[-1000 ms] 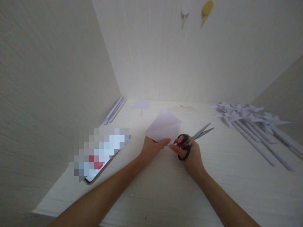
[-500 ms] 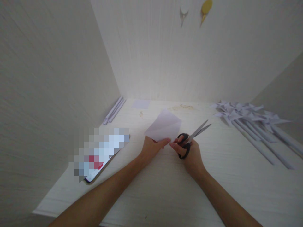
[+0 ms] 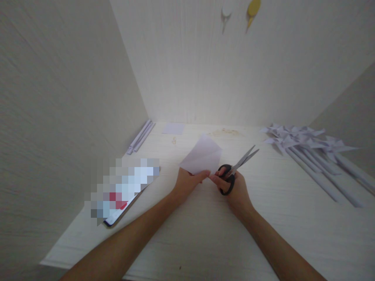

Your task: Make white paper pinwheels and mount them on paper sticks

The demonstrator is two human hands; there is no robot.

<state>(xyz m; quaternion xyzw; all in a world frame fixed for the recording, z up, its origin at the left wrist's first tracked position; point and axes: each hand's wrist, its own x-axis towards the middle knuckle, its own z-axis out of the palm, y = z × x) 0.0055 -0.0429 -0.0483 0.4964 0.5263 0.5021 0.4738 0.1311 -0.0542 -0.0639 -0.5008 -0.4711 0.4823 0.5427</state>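
Note:
A white square of paper [image 3: 203, 153] is turned corner-up above the table, with a faint crease across it. My left hand [image 3: 190, 182] is closed on its lower edge, thumb on the near side. Fingers of my right hand [image 3: 236, 191] are hooked through the black handles of a pair of scissors [image 3: 242, 160]; its slightly parted blades point up and right, away from the paper. The thumb and forefinger tips of that hand come together at the paper's lower right corner, close beside my left thumb. Whether they pinch the corner is too small to tell.
Several paper pinwheels [image 3: 307, 140] on rolled sticks lie at the right. Rolled paper sticks [image 3: 141, 136] rest by the left wall, near a flat paper square [image 3: 173, 128] and a small pile of rubber bands [image 3: 230, 131]. A phone [image 3: 129, 199] lies left of my left arm.
The scissors and my right hand have shifted very slightly left, and the blades look a little closer together. My left hand keeps its hold on the paper.

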